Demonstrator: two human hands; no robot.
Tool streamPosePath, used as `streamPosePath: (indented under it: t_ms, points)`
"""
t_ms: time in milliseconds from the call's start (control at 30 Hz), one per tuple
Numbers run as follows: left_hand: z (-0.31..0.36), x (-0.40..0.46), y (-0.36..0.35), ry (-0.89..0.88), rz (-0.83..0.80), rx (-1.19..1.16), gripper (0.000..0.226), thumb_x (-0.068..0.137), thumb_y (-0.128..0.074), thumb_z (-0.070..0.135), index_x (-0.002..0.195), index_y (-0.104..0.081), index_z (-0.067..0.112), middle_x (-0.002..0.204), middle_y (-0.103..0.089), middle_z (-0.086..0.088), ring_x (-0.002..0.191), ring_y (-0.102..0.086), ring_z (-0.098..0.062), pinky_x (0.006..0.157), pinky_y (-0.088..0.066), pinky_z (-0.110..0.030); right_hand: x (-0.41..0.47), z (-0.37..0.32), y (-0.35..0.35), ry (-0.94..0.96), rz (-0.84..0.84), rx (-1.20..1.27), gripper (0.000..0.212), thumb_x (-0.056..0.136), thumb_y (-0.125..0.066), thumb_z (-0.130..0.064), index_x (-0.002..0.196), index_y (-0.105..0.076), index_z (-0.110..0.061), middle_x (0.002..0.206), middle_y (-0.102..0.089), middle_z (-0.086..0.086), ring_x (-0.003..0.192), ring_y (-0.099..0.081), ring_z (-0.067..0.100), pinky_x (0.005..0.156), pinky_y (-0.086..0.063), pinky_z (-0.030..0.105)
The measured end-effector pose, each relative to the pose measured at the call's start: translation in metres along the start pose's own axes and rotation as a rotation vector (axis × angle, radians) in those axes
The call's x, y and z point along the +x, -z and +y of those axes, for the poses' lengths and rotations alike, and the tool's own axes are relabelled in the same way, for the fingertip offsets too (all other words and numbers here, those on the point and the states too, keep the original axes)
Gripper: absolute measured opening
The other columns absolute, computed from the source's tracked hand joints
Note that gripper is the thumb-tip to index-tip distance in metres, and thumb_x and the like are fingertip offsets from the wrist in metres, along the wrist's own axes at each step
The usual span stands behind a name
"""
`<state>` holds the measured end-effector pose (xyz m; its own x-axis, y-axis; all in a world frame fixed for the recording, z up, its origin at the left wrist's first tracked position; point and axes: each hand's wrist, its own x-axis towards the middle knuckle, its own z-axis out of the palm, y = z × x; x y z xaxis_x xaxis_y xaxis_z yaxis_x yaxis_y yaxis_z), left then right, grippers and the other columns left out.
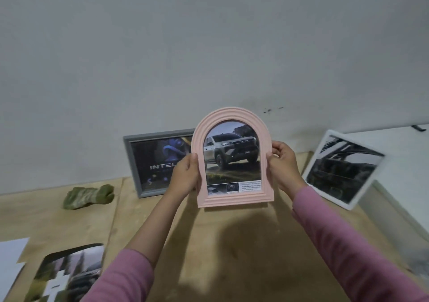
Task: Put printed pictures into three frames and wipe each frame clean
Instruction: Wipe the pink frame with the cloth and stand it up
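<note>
I hold a pink arched frame (232,118) upright above the wooden table (220,243), facing me, with a printed picture of a grey pickup truck inside it. My left hand (186,174) grips its left side and my right hand (283,164) grips its right side. Behind it a grey rectangular frame (132,162) with a dark blue picture leans against the wall. A white frame (311,164) with a dark picture leans tilted at the right. A crumpled green cloth (89,196) lies on the table at the left.
A cut printed picture (67,276) and white paper (10,255) lie at the table's near left corner. A white raised surface (399,162) stands at the right behind the white frame. The grey wall (209,46) runs along the table's far edge.
</note>
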<state>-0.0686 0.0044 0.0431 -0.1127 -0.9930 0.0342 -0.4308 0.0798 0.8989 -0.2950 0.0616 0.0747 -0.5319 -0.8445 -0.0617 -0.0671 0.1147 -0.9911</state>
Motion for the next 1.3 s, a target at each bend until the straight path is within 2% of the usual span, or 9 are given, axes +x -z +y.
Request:
streamPosePath:
  t_ms: [133,200,367,500,733,900,1000,1133,1300]
  points:
    - [0.020,0.014,-0.058,-0.046,-0.091,0.065,0.023,0.100,-0.040,0.019,0.095,-0.060,0.007,0.085,-0.061,-0.006,0.080,-0.055,-0.021,0.065,-0.040,-0.029,0.033,0.016,0.048,-0.014,0.064,-0.035,0.033,0.091,-0.040,0.006,0.115,-0.053,-0.013,0.108,-0.060,0.005,0.094,-0.059,0.015,0.070,-0.048,0.018]
    - [0.027,0.020,-0.085,-0.058,-0.087,0.062,0.019,0.098,-0.045,0.014,0.102,-0.062,0.005,0.091,-0.063,-0.007,0.084,-0.057,-0.022,0.067,-0.040,-0.030,0.050,0.024,0.068,-0.013,0.089,-0.060,0.034,0.090,-0.040,0.007,0.116,-0.053,-0.011,0.106,-0.059,0.004,0.087,-0.059,0.010,0.062,-0.045,0.013]
    - [0.039,0.031,-0.133,0.006,0.105,0.056,0.026,0.093,-0.057,0.015,0.117,-0.063,0.005,0.097,-0.065,-0.004,0.087,-0.058,-0.019,0.079,-0.046,-0.028,0.088,0.042,0.093,0.021,0.111,-0.120,0.035,0.086,-0.041,0.011,0.114,-0.055,-0.005,0.102,-0.060,0.008,0.083,-0.060,0.014,0.059,-0.045,0.005]
    - [0.044,0.038,-0.156,0.057,0.233,0.072,0.027,0.090,-0.062,0.015,0.114,-0.067,0.006,0.097,-0.070,-0.008,0.083,-0.061,-0.018,0.076,-0.045,-0.025,0.112,0.059,0.098,0.032,0.103,-0.130,0.036,0.086,-0.038,0.012,0.113,-0.055,-0.003,0.097,-0.059,0.007,0.088,-0.059,0.019,0.074,-0.049,0.017]
    - [0.043,0.054,-0.170,0.120,0.268,0.113,0.026,0.091,-0.058,0.013,0.115,-0.065,0.003,0.104,-0.070,-0.011,0.087,-0.060,-0.016,0.080,-0.045,-0.025,0.138,0.075,0.093,-0.037,0.037,-0.129,0.038,0.086,-0.041,0.008,0.116,-0.055,-0.011,0.101,-0.060,0.002,0.095,-0.060,0.021,0.083,-0.050,0.028]
    - [0.044,0.065,-0.176,0.158,0.251,0.112,0.030,0.092,-0.055,0.010,0.121,-0.061,0.003,0.108,-0.068,-0.012,0.090,-0.059,-0.017,0.080,-0.044,-0.024,0.155,0.079,0.085,-0.031,0.008,-0.131,0.038,0.086,-0.042,0.008,0.115,-0.056,-0.012,0.098,-0.061,-0.001,0.093,-0.061,0.019,0.068,-0.044,0.014]
    - [0.043,0.066,-0.181,0.141,0.262,0.109,0.030,0.092,-0.053,0.007,0.120,-0.061,0.003,0.105,-0.068,-0.013,0.086,-0.057,-0.017,0.078,-0.043,-0.024,0.162,0.081,0.082,-0.029,-0.016,-0.144,0.037,0.087,-0.044,0.006,0.115,-0.055,-0.015,0.099,-0.061,-0.002,0.094,-0.061,0.018,0.068,-0.045,0.015]
    - [0.041,0.065,-0.186,0.148,0.265,0.086,0.030,0.092,-0.053,0.008,0.121,-0.060,0.005,0.101,-0.067,-0.010,0.084,-0.059,-0.019,0.082,-0.051,-0.033,0.167,0.087,0.081,-0.028,-0.017,-0.180,0.036,0.088,-0.044,0.004,0.117,-0.054,-0.016,0.098,-0.060,-0.002,0.097,-0.062,0.020,0.074,-0.047,0.022]
    - [0.041,0.060,-0.194,0.144,0.257,0.111,0.032,0.090,-0.054,0.010,0.122,-0.056,0.006,0.101,-0.064,-0.007,0.091,-0.058,-0.022,0.077,-0.044,-0.029,0.160,0.088,0.084,-0.025,-0.060,-0.186,0.043,0.091,-0.048,-0.002,0.133,-0.046,-0.015,0.116,-0.058,0.002,0.110,-0.057,0.020,0.088,-0.046,0.025]
